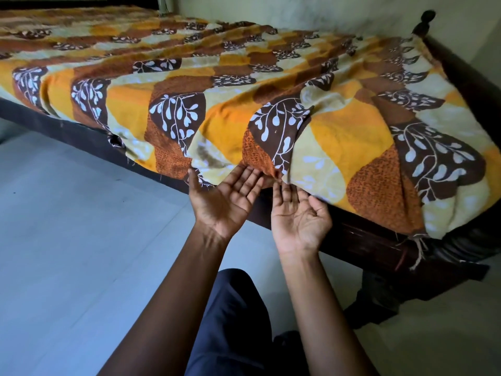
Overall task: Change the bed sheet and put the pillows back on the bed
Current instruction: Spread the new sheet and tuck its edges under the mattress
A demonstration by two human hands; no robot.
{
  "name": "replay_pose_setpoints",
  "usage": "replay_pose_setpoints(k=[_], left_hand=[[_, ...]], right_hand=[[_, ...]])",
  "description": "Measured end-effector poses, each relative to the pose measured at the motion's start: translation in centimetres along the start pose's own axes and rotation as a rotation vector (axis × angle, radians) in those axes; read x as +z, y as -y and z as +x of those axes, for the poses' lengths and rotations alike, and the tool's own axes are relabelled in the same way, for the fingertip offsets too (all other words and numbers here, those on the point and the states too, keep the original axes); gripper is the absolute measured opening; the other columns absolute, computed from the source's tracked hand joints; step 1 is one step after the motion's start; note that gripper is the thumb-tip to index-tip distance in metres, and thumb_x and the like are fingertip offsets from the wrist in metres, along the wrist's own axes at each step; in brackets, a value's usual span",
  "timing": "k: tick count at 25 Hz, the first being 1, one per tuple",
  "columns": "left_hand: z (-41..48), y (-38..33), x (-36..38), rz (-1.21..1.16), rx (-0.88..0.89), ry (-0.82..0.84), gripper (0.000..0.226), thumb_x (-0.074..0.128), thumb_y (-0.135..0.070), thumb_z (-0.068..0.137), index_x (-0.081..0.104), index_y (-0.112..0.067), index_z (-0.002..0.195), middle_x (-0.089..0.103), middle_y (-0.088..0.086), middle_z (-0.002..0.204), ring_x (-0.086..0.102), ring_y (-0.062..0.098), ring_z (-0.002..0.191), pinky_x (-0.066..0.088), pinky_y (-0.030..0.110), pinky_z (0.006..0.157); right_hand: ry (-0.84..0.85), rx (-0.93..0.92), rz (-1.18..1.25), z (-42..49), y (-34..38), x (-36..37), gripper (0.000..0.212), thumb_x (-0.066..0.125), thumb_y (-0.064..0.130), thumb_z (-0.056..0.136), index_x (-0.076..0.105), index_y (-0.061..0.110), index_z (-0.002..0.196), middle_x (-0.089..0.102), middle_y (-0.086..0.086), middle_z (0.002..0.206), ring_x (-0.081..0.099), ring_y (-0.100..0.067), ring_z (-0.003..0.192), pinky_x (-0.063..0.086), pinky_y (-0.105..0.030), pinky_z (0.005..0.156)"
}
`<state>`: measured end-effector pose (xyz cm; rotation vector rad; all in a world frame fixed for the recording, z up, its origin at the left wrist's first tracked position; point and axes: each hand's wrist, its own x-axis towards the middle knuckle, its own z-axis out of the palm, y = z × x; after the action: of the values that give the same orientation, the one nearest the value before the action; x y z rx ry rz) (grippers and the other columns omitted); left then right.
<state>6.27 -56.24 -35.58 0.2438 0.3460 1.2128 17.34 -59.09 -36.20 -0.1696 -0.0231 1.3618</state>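
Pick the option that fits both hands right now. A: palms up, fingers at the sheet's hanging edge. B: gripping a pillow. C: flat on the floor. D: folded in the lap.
A: the left hand and right hand are turned palm-up, with their fingers reaching the hanging hem of the patterned bed sheet.

Bed sheet (339,137), above left grip (225,202) and right grip (301,215): wavy patches of orange, pale yellow and speckled rust, plus dark brown patches printed with white leafy sprigs. Bed frame (374,240), right of the right grip: very dark brown. Floor (81,226), left of the left grip: pale grey; trousers (233,321), below both grips: dark navy; wall (325,14), beyond both grips: pale greenish cream.
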Motion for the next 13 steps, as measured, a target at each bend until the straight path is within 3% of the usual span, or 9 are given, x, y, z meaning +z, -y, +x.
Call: replay_pose_setpoints(k=[3,5,7,10,13], left_hand=[[-0.2,-0.5,-0.4,0.111,-0.032,-0.045,0.074,0.032,-0.06,0.089,0.048,0.001,0.127,0.055,0.017,0.129,0.051,0.028,0.123,0.046,0.044,0.097],[-0.6,-0.8,-1.8,0.247,-0.015,-0.182,0.047,0.038,-0.042,0.095,0.056,-0.005,0.117,0.061,0.012,0.118,0.059,0.023,0.11,0.047,0.038,0.095],[-1.1,-1.8,-3.7,0.204,0.085,-0.352,0.028,0.041,-0.028,0.097,0.06,-0.008,0.104,0.063,0.01,0.107,0.062,0.021,0.097,0.048,0.034,0.09],[-1.6,-4.6,-5.8,-0.046,0.279,-0.434,0.025,0.04,-0.025,0.096,0.058,-0.008,0.098,0.062,0.009,0.097,0.061,0.02,0.091,0.051,0.03,0.078],[-0.8,-7.3,-5.3,-0.013,0.356,-0.406,0.023,0.041,-0.024,0.097,0.057,-0.008,0.096,0.061,0.006,0.093,0.061,0.016,0.085,0.051,0.025,0.074]], right_hand=[[-0.093,-0.033,0.046,1.2,-0.7,1.3,0.036,0.042,0.02,0.067,0.058,0.004,0.095,0.061,-0.011,0.092,0.058,-0.024,0.088,0.029,-0.04,0.113],[-0.167,0.012,-0.092,0.3,-0.6,1.1,0.034,0.039,0.019,0.078,0.057,0.004,0.103,0.06,-0.011,0.095,0.058,-0.024,0.098,0.033,-0.037,0.109],[-0.237,0.089,-0.244,-1.7,-0.9,0.3,0.035,0.037,0.02,0.093,0.054,0.002,0.118,0.061,-0.013,0.109,0.056,-0.023,0.114,0.043,-0.033,0.102],[-0.23,0.182,-0.33,-3.5,-3.4,-1.0,0.032,0.04,0.015,0.096,0.054,0.004,0.122,0.062,-0.012,0.118,0.059,-0.02,0.112,0.052,-0.028,0.086],[-0.241,0.246,-0.461,-1.8,-7.0,-1.9,0.031,0.045,0.008,0.095,0.054,0.007,0.124,0.065,-0.008,0.107,0.064,-0.014,0.094,0.055,-0.022,0.076]])
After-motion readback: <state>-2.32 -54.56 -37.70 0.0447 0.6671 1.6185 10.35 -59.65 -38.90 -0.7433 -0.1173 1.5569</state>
